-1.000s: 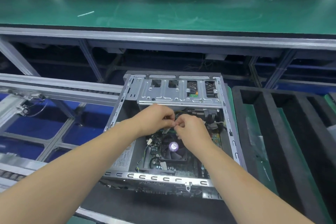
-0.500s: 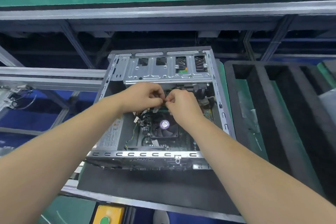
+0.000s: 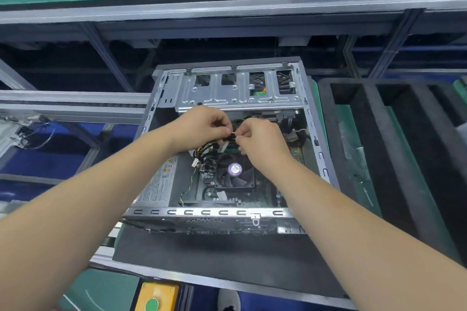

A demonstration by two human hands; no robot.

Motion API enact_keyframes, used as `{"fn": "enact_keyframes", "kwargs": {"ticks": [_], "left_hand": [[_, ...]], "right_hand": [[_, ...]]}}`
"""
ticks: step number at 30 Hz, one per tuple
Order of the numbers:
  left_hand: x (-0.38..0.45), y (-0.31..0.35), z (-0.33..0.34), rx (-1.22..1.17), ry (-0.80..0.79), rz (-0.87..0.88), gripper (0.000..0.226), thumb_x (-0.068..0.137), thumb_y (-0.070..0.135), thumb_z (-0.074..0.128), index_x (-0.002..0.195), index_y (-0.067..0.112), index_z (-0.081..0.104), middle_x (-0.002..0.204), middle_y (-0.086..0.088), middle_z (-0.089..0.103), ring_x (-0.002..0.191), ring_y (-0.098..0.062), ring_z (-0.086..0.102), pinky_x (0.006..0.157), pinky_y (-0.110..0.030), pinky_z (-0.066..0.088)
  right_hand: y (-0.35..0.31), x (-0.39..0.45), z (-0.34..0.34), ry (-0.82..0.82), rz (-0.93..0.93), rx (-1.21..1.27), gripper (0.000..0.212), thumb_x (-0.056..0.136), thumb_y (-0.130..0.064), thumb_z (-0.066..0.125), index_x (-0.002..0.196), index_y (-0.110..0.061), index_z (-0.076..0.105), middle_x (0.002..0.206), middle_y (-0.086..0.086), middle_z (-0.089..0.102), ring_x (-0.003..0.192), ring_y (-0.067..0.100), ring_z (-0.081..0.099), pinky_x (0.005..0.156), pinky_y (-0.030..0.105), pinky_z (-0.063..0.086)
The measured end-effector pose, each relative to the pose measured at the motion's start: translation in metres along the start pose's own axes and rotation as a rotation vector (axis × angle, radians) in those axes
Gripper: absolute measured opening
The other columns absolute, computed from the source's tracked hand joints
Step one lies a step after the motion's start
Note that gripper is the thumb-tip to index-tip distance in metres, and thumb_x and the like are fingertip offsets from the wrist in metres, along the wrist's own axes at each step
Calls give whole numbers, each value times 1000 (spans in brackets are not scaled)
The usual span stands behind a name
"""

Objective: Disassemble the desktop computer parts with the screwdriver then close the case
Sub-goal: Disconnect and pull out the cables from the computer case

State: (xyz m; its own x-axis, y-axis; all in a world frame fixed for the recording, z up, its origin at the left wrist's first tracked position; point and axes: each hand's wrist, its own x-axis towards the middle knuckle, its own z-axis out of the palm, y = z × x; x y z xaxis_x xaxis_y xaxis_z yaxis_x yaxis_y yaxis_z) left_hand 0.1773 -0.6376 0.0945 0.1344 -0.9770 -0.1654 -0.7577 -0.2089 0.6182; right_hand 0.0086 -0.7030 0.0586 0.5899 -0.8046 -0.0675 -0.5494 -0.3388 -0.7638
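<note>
The open case (image 3: 228,212) lies on a black mat. Over the memory slot beyond the fan (image 3: 235,168), left hand (image 3: 202,125) and right hand (image 3: 260,139) pinch a small pale piece (image 3: 234,133), probably light and fragile; grip its ends.

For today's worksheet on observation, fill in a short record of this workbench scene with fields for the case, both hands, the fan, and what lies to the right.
case: computer case, side open, lying on a dark mat
left hand: inside the case, fingers pinching a small pale item
right hand: meets the left, pinching the same item
fan: black cooler fan with purple hub, below the hands
right side: black foam tray with long slots
screwdriver: none visible
</note>
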Motion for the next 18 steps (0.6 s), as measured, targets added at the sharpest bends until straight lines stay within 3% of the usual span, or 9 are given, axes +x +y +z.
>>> {"fn": "enact_keyframes", "kwargs": {"ticks": [4,7,10,12,18], "left_hand": [[2,-2,0,18,-24,-16,8,92,29,69,86,29,73,72,8,75,67,-8,68,69,-33,53],[3,-4,0,-2,-53,8,7,91,22,70,87,26,72,70,7,75,63,-2,66,66,-25,48],[4,-6,0,-116,-80,0,11,91,15,72,98,21,67,73,-1,76,72,-14,73,75,-24,55],[5,-6,1,-134,-82,3,14,91,14,73,100,20,65,74,-2,76,73,-15,74,73,-19,54],[4,-6,0,-63,-59,22,4,91,18,73,89,21,73,71,3,76,71,-9,72,73,-20,53]], "right_hand": [[2,0,1,-3,-13,-21,8,97,-12,67,99,-18,72,96,5,73,94,28,71,88,47,59],[1,0,1,-7,-33,-76,8,97,-15,67,100,-20,72,94,2,73,91,24,71,87,43,58],[-1,0,1,-10,-60,-129,8,97,-18,67,102,-21,73,92,-2,73,88,22,70,86,40,57],[-2,-1,2,-14,-67,-147,8,98,-20,66,102,-22,73,94,-2,73,90,22,69,86,40,56],[-2,-2,0,-18,-61,-169,8,99,-18,65,101,-21,71,90,-1,73,88,22,69,85,41,57]]}}
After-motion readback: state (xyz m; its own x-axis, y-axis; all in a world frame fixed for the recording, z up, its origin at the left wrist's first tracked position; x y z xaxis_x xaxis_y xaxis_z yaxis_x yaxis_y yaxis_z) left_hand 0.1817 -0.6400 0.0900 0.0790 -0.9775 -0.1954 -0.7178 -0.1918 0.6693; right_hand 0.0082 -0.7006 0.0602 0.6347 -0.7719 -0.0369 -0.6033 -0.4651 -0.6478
